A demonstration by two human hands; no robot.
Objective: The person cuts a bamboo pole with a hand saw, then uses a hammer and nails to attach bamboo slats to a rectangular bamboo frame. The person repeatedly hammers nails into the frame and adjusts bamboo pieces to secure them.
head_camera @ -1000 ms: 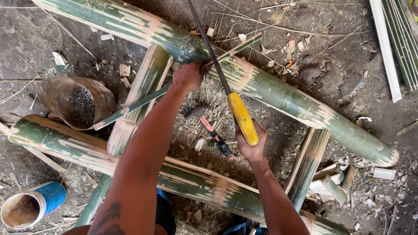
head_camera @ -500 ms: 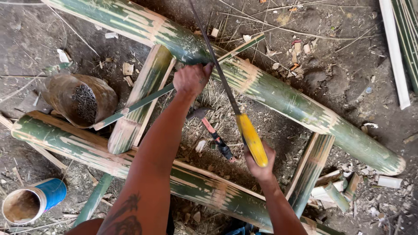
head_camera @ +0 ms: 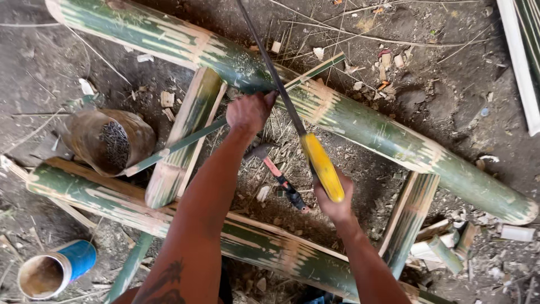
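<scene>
Head view: right hand (head_camera: pixel 336 205) is gripping a yellow-handled saw (head_camera: pixel 322 166), fingers wrapped around it, its blade lying across the upper bamboo pole (head_camera: pixel 360 121). Left hand (head_camera: pixel 249 112), fingers closed, is pressing that pole beside the blade; the pole looks uncut through, sawdust lying beneath it.

Bare forearms, no sleeves — dark tattoo on left arm (head_camera: pixel 169 281)

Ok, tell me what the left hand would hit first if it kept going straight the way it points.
Probably the thick green bamboo pole: the left hand points up-frame and already sits at its edge, beside the saw blade.
</scene>
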